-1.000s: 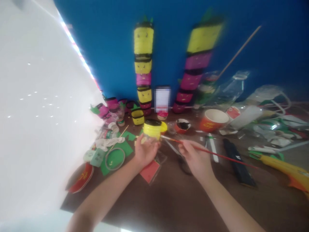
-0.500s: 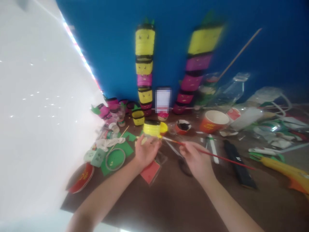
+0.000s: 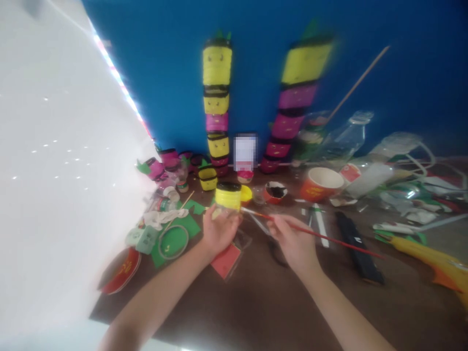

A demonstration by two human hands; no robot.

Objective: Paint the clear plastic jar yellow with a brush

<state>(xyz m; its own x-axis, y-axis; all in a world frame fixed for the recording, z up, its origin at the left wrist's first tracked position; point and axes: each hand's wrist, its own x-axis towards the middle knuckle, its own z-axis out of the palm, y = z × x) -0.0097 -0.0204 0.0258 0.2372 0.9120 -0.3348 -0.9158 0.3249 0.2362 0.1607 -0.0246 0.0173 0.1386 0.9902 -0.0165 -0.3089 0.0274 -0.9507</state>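
Note:
My left hand [image 3: 222, 229] holds a small ribbed plastic cup [image 3: 227, 197], painted yellow with a black rim, from below. Its lower part looks bare and see-through. Between the fingertips of my right hand [image 3: 294, 241] is a thin paintbrush [image 3: 321, 236] with a red handle. The brush's tip touches or nearly touches the cup's lower right side; blur hides which. Just behind the cup sits a round container of yellow paint [image 3: 246, 194]. A red paper cup with black paint inside [image 3: 275, 192] stands to its right.
Tall stacks of yellow and pink cups [image 3: 218, 105] stand against the blue wall. To the right are a red paper cup [image 3: 322, 185], clear bottles [image 3: 354, 131], a black case [image 3: 359, 246] and a yellow glue gun [image 3: 420, 253]. Green sheets [image 3: 192, 226] and a roll of tape [image 3: 173, 242] lie left.
The cup in my left hand has turned slightly, showing more of its black rim. The paintbrush stays at its lower right side. The whole view has shifted a little.

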